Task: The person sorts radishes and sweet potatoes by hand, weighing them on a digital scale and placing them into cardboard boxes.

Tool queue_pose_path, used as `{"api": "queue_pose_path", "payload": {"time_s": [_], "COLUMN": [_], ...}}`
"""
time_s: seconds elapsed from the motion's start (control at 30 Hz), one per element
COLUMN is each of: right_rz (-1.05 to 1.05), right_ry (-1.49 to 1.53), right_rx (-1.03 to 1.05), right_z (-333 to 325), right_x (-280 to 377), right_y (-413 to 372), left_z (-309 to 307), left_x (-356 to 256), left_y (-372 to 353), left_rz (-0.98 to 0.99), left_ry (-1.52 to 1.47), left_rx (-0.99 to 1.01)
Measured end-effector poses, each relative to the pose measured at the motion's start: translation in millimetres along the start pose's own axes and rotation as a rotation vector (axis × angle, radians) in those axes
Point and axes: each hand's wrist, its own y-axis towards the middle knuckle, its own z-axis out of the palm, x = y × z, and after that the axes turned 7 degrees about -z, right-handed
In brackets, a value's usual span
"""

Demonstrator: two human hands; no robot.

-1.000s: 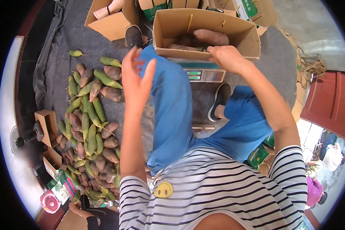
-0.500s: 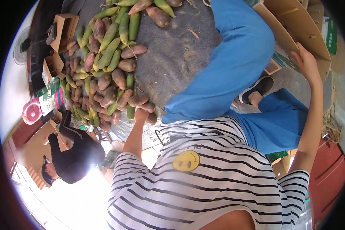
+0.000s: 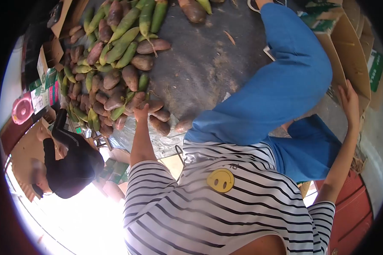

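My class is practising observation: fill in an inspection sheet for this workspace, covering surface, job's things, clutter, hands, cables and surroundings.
Surface: dark cloth on the floor, with bits of debris.
Job's things: green roots and reddish-brown roots heaped together; open cardboard box on the right.
Clutter: small open carton and pink round object beyond the heap.
Hands: left hand at the heap's edge; right hand at the box's rim; both grips unclear.
Cables: nothing seen.
Surroundings: person in black at lower left; red panel at lower right.
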Motion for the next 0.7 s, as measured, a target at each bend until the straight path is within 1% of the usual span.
{"api": "queue_pose_path", "payload": {"time_s": [0.03,0.07,0.1,0.13,0.17,0.27,0.3,0.33,0.4,0.5,0.57,0.6,0.63,0.67,0.7], "right_rz": [-0.017,-0.031,-0.005,-0.024,-0.042,-0.082,-0.09,-0.054,0.026,-0.012,-0.048,-0.064,-0.119,-0.121,-0.126], "right_ry": [-0.023,-0.047,-0.037,-0.032,-0.026,-0.039,-0.048,-0.021,0.035,-0.009,-0.014,-0.022,-0.049,-0.056,-0.065], "right_rx": [-0.017,-0.033,0.033,0.02,0.001,-0.041,-0.064,-0.038,0.009,-0.029,-0.01,0.002,-0.048,-0.053,-0.056], "right_z": [1.0,2.3,-5.5,-4.7,-3.2,3.0,4.4,3.6,-3.0,-4.8,-11.3,-14.7,-8.9,-6.1,-4.9], "right_x": [-4.3,-9.7,5.7,6.7,3.7,-12.3,-15.7,-12.0,2.3,9.4,25.3,24.5,15.7,10.8,9.8], "right_y": [0.5,-0.5,1.7,1.1,0.9,-1.0,-0.3,0.7,-0.4,-2.4,-1.5,-1.5,-2.3,-3.1,-3.3], "left_z": [2.2,4.6,6.1,6.1,6.1,-9.8,8.5,24.4,18.6,34.9,34.7,26.0,15.9,13.0,-7.7], "left_x": [-7.5,-15.9,-20.4,-23.2,-24.6,-70.6,-48.3,-29.1,-61.3,-93.5,-151.0,-191.1,-234.1,-272.7,-319.7], "left_y": [-0.4,0.3,2.1,1.9,-1.5,-59.3,-47.5,-36.0,-80.7,-98.6,-117.9,-136.9,-158.7,-174.7,-215.5], "left_rz": [-0.065,-0.122,-0.18,-0.237,-0.212,-0.297,-0.224,-0.146,-0.055,0.157,0.365,0.46,0.549,0.682,0.783], "left_ry": [0.047,0.061,0.08,0.098,0.097,0.026,0.035,0.045,0.157,0.052,-0.115,-0.236,-0.357,-0.449,-0.507], "left_rx": [-0.023,0.014,0.053,0.091,0.155,0.185,0.178,0.169,0.037,-0.018,-0.093,-0.055,-0.009,-0.008,0.059]}}
